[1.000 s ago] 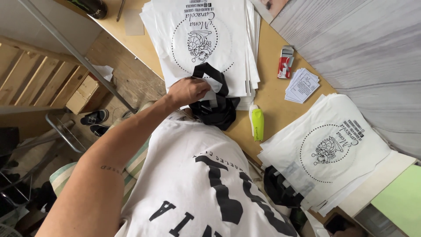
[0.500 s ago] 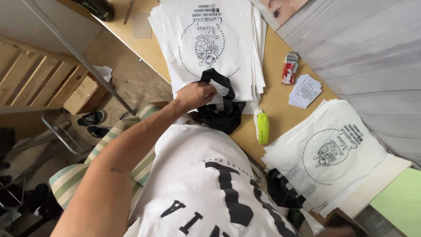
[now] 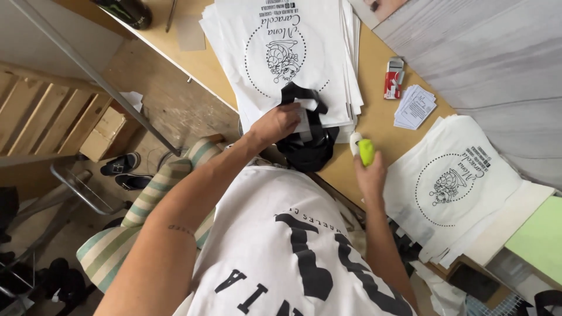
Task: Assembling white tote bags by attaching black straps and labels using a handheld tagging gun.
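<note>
Head view — our left hand (image 3: 281,122) still grips the crumpled black fabric bundle (image 3: 309,146) | our right hand (image 3: 370,174) has newly closed on the lime-green plastic tool (image 3: 364,150) right of it — pairing begins.

Wooden tabletop (image 3: 386,126), grey plank wall (image 3: 497,64), striped chair (image 3: 126,234), concrete floor (image 3: 161,99).

Left hand (image 3: 281,122) reaches forward, fingers curled shut in a grip; right hand (image 3: 370,171) closed, forearm extended.
</note>
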